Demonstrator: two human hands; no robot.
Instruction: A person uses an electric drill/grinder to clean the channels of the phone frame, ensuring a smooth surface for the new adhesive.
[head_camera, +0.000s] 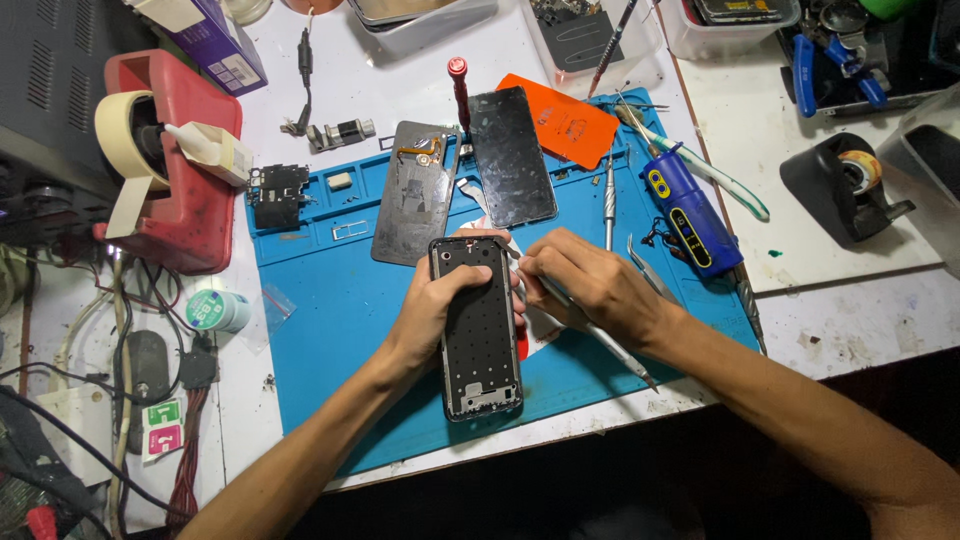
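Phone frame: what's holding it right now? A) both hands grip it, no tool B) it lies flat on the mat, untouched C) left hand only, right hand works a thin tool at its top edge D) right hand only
C: the left hand grips the phone frame while the right hand holds a thin tool to its upper right edge above the blue mat.

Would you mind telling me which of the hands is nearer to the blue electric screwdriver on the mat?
The right hand: it lies just left of the blue electric screwdriver. The left hand is farther left, gripping the phone frame.
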